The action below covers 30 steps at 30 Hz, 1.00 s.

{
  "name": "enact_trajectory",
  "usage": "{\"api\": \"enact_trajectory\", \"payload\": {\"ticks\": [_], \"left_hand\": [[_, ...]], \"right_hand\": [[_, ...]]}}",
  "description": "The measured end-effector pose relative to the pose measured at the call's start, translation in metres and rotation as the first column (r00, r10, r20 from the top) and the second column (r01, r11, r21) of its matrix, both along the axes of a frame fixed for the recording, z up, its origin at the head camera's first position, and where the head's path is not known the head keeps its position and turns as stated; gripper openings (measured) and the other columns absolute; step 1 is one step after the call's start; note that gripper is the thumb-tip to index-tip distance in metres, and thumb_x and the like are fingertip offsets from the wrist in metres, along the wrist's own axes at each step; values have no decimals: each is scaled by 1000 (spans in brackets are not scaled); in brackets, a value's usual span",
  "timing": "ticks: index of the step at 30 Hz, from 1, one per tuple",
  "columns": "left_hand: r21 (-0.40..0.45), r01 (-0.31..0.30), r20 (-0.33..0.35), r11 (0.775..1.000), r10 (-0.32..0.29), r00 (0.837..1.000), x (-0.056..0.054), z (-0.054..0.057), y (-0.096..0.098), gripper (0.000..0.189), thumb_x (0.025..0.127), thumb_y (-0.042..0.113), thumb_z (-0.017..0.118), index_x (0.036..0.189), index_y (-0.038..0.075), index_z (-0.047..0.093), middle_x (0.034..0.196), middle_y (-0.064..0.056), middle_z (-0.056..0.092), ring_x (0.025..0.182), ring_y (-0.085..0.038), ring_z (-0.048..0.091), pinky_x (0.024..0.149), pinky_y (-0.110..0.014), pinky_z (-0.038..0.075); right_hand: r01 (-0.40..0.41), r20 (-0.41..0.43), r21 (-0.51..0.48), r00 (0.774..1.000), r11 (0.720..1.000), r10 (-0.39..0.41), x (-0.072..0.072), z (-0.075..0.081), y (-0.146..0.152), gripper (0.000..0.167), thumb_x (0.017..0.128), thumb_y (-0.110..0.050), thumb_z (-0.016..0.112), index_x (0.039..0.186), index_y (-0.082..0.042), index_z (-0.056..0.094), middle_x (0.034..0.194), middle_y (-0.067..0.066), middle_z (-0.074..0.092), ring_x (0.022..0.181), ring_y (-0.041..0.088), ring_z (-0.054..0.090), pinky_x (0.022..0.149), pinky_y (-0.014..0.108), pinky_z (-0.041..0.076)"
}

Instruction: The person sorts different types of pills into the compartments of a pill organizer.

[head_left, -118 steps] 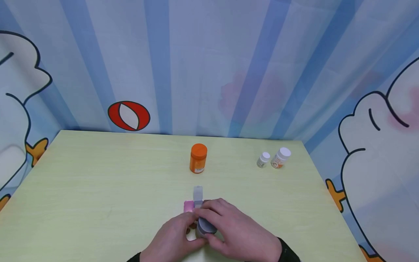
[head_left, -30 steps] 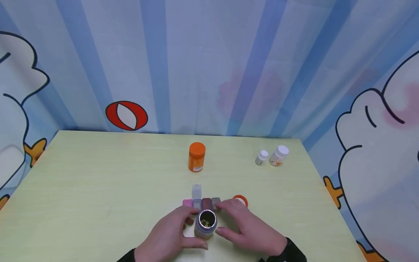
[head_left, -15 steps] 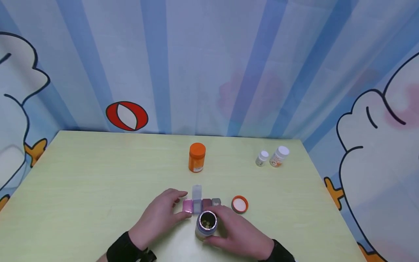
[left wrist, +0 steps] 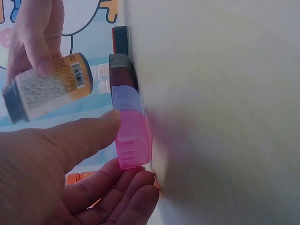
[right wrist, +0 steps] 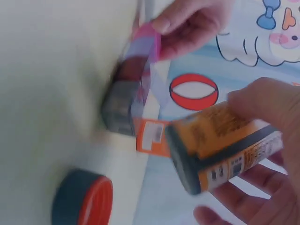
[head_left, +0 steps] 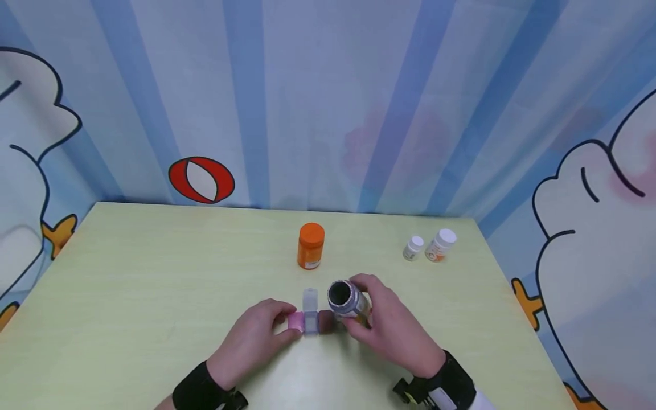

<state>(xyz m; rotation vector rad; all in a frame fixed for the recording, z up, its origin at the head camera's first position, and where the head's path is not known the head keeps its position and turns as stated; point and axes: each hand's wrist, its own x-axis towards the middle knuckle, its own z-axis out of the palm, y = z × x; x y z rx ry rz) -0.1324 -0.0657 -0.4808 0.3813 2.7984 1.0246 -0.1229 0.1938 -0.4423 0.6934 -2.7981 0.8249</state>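
Observation:
My left hand (head_left: 253, 330) pinches the pink end of a small pill organizer (head_left: 310, 323) on the table, thumb on its near side and fingers on the far side. The organizer has a row of pink, blue, dark red and grey compartments; the blue one's lid (head_left: 310, 299) stands up, swung back. In my right hand (head_left: 394, 322) is an uncapped pill bottle (head_left: 356, 310), gripped round its body. It is raised off the table and leans left, its mouth over the organizer's right part. The grey compartment is hidden behind it in the head view.
The bottle's cap (right wrist: 77, 199), dark with a red-orange inside, lies on the table to the right of the organizer. An orange bottle (head_left: 310, 247) stands farther back. Two white bottles, one small (head_left: 413, 249) and one larger (head_left: 441, 245), stand back right on the table (head_left: 179, 273).
The cap came off the bottle and was set down on the right. My left hand let go of the bottle and took the organizer; my right hand gripped, lifted and tilted the bottle.

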Motion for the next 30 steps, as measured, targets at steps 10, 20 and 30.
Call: {"api": "enact_trajectory", "payload": {"ticks": [10,20,30], "left_hand": [[10,8,-24,1000,-7,1000,2,0,0,38,78,31,80,111,15,70,92,6,63,82,-11,54,79,-32,50],[-2,1,-11,1000,-1,1000,1,-1,-1,40,78,32,81,112,15,70,93,6,63,83,-11,53,79,-31,50],[9,0,6,1000,-1,1000,1,-1,-1,40,78,33,80,113,15,69,95,6,63,83,-12,53,80,-32,49]], "right_hand": [[2,-147,245,989,970,35,-4,-13,-6,64,77,-22,79,133,-30,50,119,-4,51,109,16,47,108,49,34],[-60,-144,287,984,956,105,0,-16,-12,64,79,-15,76,136,-32,51,123,-3,50,116,15,45,98,35,46],[-65,-108,328,989,943,106,3,-15,-15,49,81,-24,76,124,-27,53,127,-9,51,120,13,43,104,34,40]]}}
